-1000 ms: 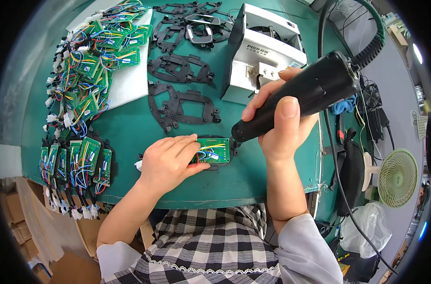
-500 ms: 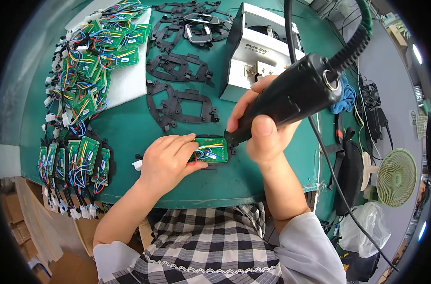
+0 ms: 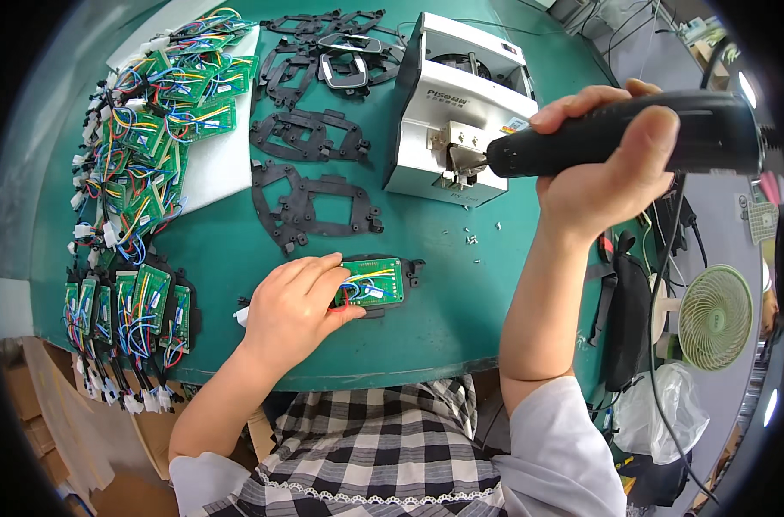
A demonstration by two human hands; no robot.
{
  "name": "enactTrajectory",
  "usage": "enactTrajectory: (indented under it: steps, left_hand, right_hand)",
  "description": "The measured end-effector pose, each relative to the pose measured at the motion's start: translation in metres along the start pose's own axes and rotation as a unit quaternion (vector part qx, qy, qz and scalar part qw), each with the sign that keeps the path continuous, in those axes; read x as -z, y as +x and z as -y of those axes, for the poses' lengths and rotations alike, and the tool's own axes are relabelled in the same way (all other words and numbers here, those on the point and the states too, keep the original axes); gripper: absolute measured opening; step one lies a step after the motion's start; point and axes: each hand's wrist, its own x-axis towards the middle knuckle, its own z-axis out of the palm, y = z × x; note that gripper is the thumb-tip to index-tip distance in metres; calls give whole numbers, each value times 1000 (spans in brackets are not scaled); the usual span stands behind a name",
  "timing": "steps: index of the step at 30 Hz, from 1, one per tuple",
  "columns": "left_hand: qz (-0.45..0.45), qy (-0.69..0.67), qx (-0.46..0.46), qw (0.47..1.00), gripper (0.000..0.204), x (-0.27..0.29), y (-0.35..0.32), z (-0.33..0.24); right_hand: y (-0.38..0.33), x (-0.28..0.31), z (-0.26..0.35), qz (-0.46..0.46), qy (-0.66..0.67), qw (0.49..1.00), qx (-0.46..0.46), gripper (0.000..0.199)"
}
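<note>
My left hand [image 3: 293,306] presses on a green circuit board [image 3: 380,283] with coloured wires, its fingers and thumb gripping the board's left part. Beneath the board sits a black plastic frame [image 3: 412,271], mostly covered; a white connector [image 3: 241,316] pokes out left of the hand. My right hand [image 3: 581,185] is wrapped round a black electric screwdriver [image 3: 633,133], held nearly level. Its narrow end points left and meets the metal outlet [image 3: 466,159] on the front of a white screw feeder [image 3: 439,95]. The bit's very tip is hard to make out there.
Loose screws [image 3: 471,240] lie in front of the feeder. Black plastic frames [image 3: 323,226] line the table's middle and back. Wired circuit boards [image 3: 142,129] are heaped at the left, others [image 3: 155,289] near the front edge. A green fan [image 3: 715,317] and cables stand at right.
My right hand has carried the screwdriver from the circuit board up and right to the feeder's outlet. My left hand stays on the board. The view has shifted slightly.
</note>
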Motion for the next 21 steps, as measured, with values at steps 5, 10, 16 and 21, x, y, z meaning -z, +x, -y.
enactTrajectory:
  steps: [5, 10, 16, 21]
  left_hand:
    - [10, 7, 5, 1000, 48, 2, 0, -2]
    - [-4, 4, 11, 1000, 47, -2, 1, -1]
    - [-1, -3, 23, 1000, 47, -3, -1, 1]
    - [7, -8, 33, 999, 48, -4, -2, 0]
  right_hand:
    - [-10, -15, -5, 9, 5, 1000, 3, 60]
    - [-29, -17, 2, 0, 125, 987, -106, 39]
    - [-72, -9, 17, 19, 152, 966, -208, 59]
    - [-88, -8, 22, 42, 172, 962, -207, 61]
